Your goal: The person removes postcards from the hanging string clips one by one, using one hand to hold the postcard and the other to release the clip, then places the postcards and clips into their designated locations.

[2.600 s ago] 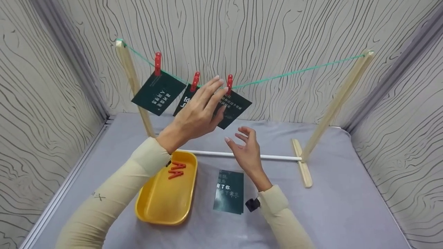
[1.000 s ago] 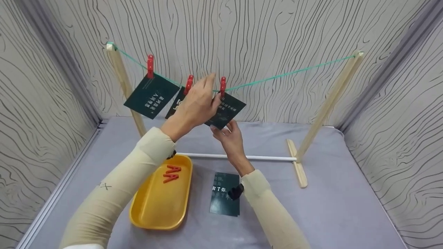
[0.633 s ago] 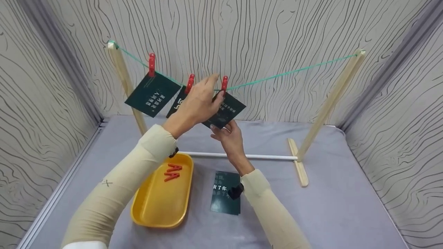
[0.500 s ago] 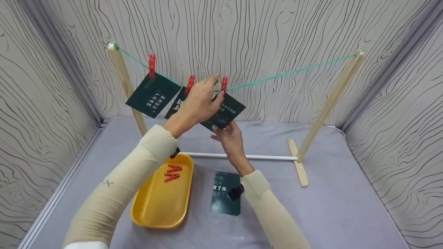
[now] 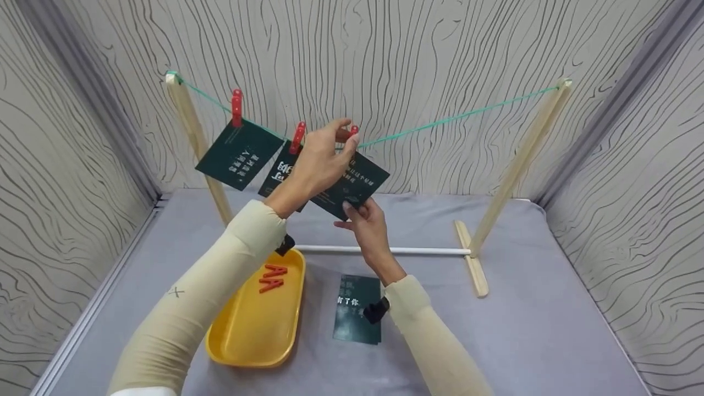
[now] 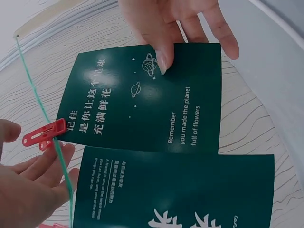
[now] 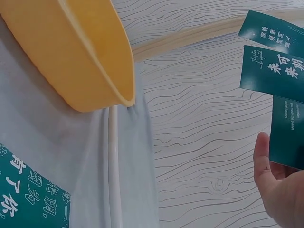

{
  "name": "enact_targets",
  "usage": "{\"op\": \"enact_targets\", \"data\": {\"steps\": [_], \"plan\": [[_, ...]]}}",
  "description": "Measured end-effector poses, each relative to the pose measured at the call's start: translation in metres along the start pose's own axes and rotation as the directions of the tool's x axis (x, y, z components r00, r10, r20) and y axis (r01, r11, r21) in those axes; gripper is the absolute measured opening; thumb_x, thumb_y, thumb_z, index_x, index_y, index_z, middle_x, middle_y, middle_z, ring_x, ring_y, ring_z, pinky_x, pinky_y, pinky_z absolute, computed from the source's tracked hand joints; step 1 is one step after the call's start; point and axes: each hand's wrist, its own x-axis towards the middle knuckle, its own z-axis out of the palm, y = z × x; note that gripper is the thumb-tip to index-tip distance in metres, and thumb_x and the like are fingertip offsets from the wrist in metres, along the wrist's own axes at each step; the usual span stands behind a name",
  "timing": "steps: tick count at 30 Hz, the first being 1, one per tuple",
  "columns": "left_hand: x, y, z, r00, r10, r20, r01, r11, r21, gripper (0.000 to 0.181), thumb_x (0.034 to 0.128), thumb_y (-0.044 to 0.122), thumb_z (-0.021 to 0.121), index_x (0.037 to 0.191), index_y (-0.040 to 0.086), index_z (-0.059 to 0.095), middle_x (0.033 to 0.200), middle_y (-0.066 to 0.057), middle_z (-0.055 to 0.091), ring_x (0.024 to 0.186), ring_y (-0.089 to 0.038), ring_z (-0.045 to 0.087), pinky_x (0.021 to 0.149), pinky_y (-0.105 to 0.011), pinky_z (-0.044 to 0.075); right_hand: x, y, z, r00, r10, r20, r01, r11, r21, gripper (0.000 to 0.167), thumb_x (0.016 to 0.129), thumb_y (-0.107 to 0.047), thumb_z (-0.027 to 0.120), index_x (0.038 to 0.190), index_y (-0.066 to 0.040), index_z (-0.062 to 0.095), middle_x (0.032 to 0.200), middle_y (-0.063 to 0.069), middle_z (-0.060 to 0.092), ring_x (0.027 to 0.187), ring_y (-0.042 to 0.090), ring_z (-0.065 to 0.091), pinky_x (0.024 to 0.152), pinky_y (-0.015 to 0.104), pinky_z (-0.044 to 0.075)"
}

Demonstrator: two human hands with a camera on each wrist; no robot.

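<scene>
Head view: left hand (image 5: 320, 160), the nearer to the slim red plastic clothespin (image 5: 354, 130), has thumb and fingers parted about it; dark-green rectangular paper card (image 5: 352, 184) hangs at their 6 o'clock, long axis 1-to-7, lower edge pinched by right hand (image 5: 372, 231).

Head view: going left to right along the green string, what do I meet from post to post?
Left wooden post, first red clip, middle red clip, left hand, right wooden post. Left out: third red clip, overlapping the hand's fingers.
</scene>
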Motion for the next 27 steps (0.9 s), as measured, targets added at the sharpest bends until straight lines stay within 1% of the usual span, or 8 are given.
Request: {"op": "enact_targets", "data": {"steps": [5, 8, 15, 18, 21, 25, 27], "plan": [[0.001, -0.001, 0.002, 1.0, 0.013, -0.01, -0.012, 1.0, 0.016, 0.052, 0.11, 0.028, 0.056, 0.154, 0.001, 0.049, 0.126, -0.015, 0.075, 0.115, -0.024, 0.071, 0.108, -0.04, 0.057, -0.001, 0.001, -0.003, 1.0, 0.009, 0.015, -0.008, 1.0, -0.013, 0.034, 0.105, -0.015, 0.063, 0.137, -0.004, 0.061, 0.133, 0.018, 0.072, 0.117, 0.026, 0.075, 0.089, 0.04, 0.065], [0.001, -0.003, 0.003, 1.0, 0.022, -0.01, -0.021, 1.0, 0.022, 0.051, 0.1098, 0.027, 0.056, 0.152, 0.0, 0.051, 0.125, -0.016, 0.074, 0.112, -0.025, 0.071, 0.107, -0.041, 0.057, -0.002, 0.002, -0.006, 1.0, 0.007, 0.022, -0.006, 0.999, -0.035, 0.035, 0.105, -0.017, 0.065, 0.136, -0.003, 0.062, 0.131, 0.018, 0.073, 0.115, 0.026, 0.076, 0.088, 0.04, 0.065], [0.0, -0.004, 0.005, 0.998, 0.053, -0.014, -0.053, 0.999, 0.012, 0.04, 0.1097, 0.024, 0.056, 0.141, -0.001, 0.062, 0.127, -0.017, 0.07, 0.119, -0.025, 0.069, 0.109, -0.038, 0.056, -0.004, 0.004, -0.011, 1.0, 0.002, 0.031, 0.0, 0.999, -0.048, 0.033, 0.102, -0.018, 0.069, 0.133, -0.006, 0.067, 0.125, 0.015, 0.077, 0.11, 0.025, 0.078, 0.086, 0.039, 0.066], [0.0, -0.003, 0.006, 0.998, 0.066, -0.016, -0.066, 0.998, 0.014, 0.037, 0.1096, 0.023, 0.056, 0.137, -0.002, 0.064, 0.125, -0.017, 0.07, 0.118, -0.026, 0.068, 0.107, -0.038, 0.057, -0.005, 0.004, -0.013, 1.0, 0.004, 0.022, -0.003, 0.999, -0.046, 0.032, 0.102, -0.017, 0.07, 0.132, -0.005, 0.067, 0.124, 0.015, 0.077, 0.108, 0.025, 0.078, 0.085, 0.039, 0.066], [0.001, -0.002, 0.006, 0.996, 0.092, -0.02, -0.092, 0.996, 0.015, 0.034, 0.1095, 0.022, 0.056, 0.131, -0.002, 0.067, 0.12, -0.017, 0.071, 0.115, -0.027, 0.069, 0.105, -0.038, 0.058, -0.005, 0.004, -0.014, 1.0, -0.001, 0.016, 0.002, 0.999, -0.043, 0.032, 0.102, -0.016, 0.07, 0.131, -0.004, 0.067, 0.124, 0.017, 0.077, 0.106, 0.024, 0.078, 0.083, 0.039, 0.066], [0.002, -0.003, 0.005, 0.991, 0.131, -0.034, -0.13, 0.991, 0.017, 0.03, 0.1085, 0.021, 0.058, 0.125, 0.0, 0.07, 0.116, -0.016, 0.073, 0.112, -0.027, 0.072, 0.101, -0.038, 0.06, -0.007, 0.004, -0.016, 1.0, -0.004, 0.021, 0.005, 0.999, -0.051, 0.033, 0.102, -0.016, 0.07, 0.131, -0.003, 0.067, 0.124, 0.017, 0.077, 0.105, 0.023, 0.078, 0.082, 0.038, 0.067], [0.001, -0.003, 0.005, 0.989, 0.14, -0.045, -0.139, 0.99, 0.018, 0.029, 0.1075, 0.021, 0.06, 0.125, 0.0, 0.072, 0.116, -0.016, 0.074, 0.11, -0.027, 0.073, 0.099, -0.037, 0.061, -0.007, 0.004, -0.017, 1.0, -0.002, 0.02, 0.003, 0.999, -0.053, 0.032, 0.101, -0.016, 0.07, 0.131, -0.004, 0.067, 0.123, 0.017, 0.077, 0.105, 0.022, 0.079, 0.081, 0.037, 0.066]]}}
